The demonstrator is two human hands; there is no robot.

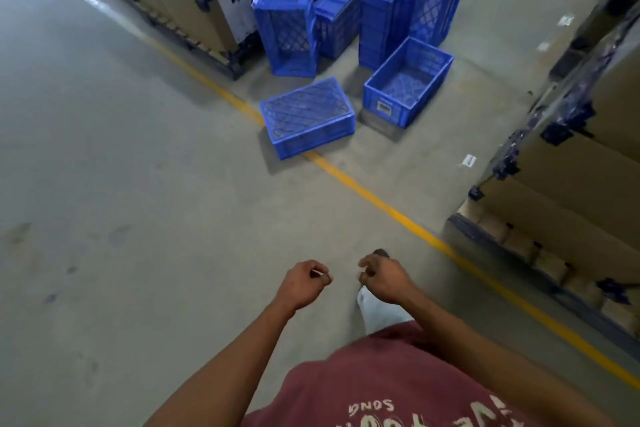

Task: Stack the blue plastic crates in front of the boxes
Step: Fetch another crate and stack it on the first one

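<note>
Several blue plastic crates stand on the concrete floor ahead. One crate (pixel 307 116) lies upside down across the yellow line. An upright empty crate (pixel 408 83) sits to its right. Behind them a crate (pixel 285 29) stands on its side by the cardboard boxes (pixel 194 0), and stacks of crates (pixel 388 14) rise further back. My left hand (pixel 306 282) and my right hand (pixel 382 277) hang low in front of me, fingers loosely curled, holding nothing, well short of the crates.
A yellow floor line (pixel 381 204) runs diagonally from the back left to the front right. Wrapped cardboard boxes on a pallet (pixel 568 204) fill the right side. Bare concrete floor (pixel 104 184) spreads to the left. My foot shows under my right hand.
</note>
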